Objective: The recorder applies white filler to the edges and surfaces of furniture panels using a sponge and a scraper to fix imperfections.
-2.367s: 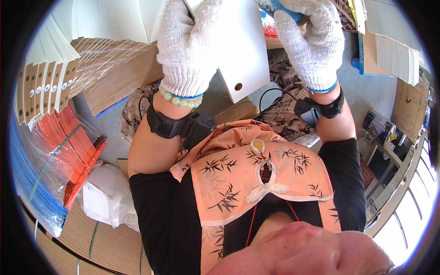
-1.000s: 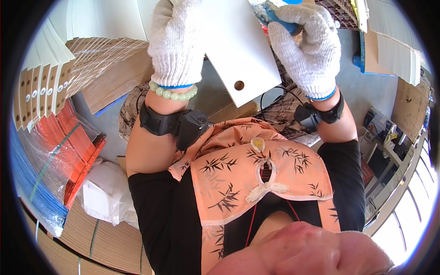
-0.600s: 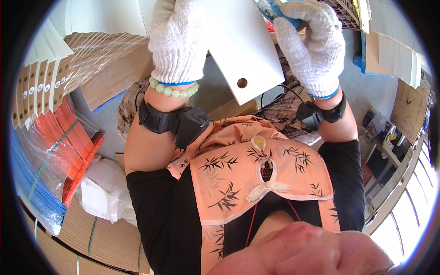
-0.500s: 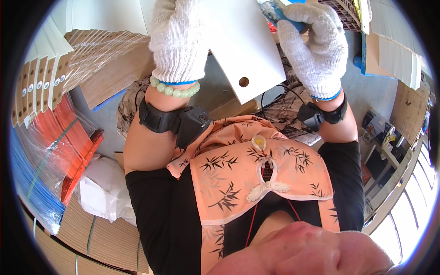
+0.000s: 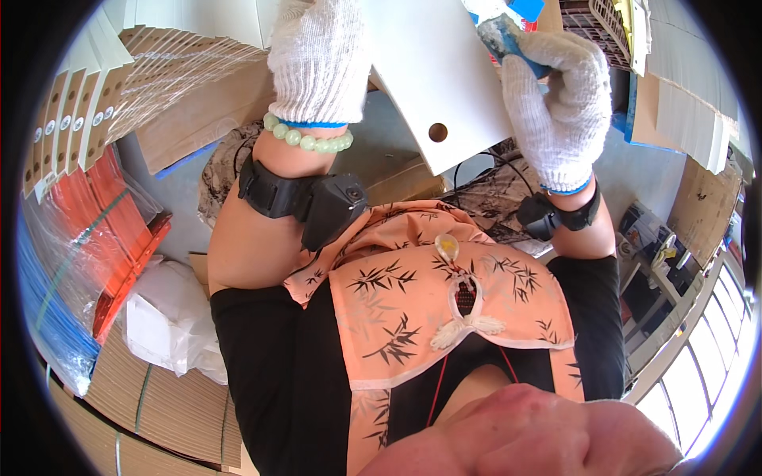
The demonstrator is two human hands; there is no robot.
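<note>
A long white board (image 5: 444, 87) with a round hole at its near end stretches away from me, its far end cut off by the frame's top. My left hand (image 5: 321, 67), in a white knit glove, is beside the board's left edge; its fingers are mostly outside the picture, so its grip is hidden. On the board's right side, my right hand (image 5: 559, 107), gloved likewise, has thumb and fingers closed round a small blue object (image 5: 502, 40) with worn, whitish patches. Its exact kind cannot be made out.
White panels with holed brown edges (image 5: 71, 127) stand in a row at left. Below them are plastic-wrapped orange pieces (image 5: 103, 230) and blue strips (image 5: 55, 309). More white panels (image 5: 690, 103) stand at right, near a dark plastic crate (image 5: 591, 28). Stacked cardboard (image 5: 175, 412) lies lower left.
The board's near end has shifted slightly right and up in the picture. My right hand, with the blue object, has moved right and a little down. My left hand has moved slightly up and right.
</note>
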